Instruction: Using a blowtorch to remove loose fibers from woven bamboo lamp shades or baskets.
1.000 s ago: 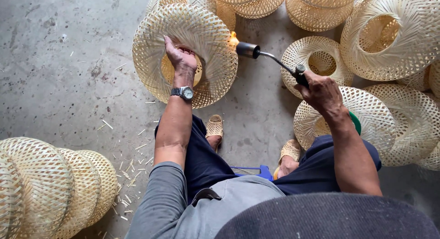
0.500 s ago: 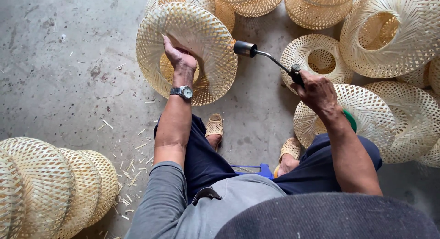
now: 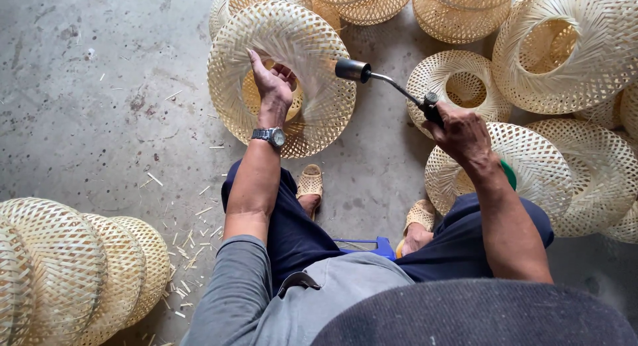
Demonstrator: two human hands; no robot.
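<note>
Singeing a woven shade (image 3: 282,77), by the look of it. Left hand (image 3: 272,84) reached into the shade's centre opening, fingers curled over the inner rim, holding it tilted up off the concrete floor (image 3: 86,100). Right hand (image 3: 462,130) closed round the torch (image 3: 392,87) handle, right of the shade; nozzle aimed at the shade's right flank, just beside the weave. No flame discernible. More shades (image 3: 571,47) heaped right of and behind the held shade, a stack (image 3: 73,266) lying well down-left of it. Next, probably, a turn of the shade by the left wrist to bring an untreated stretch to the nozzle, keeping fingers clear.
</note>
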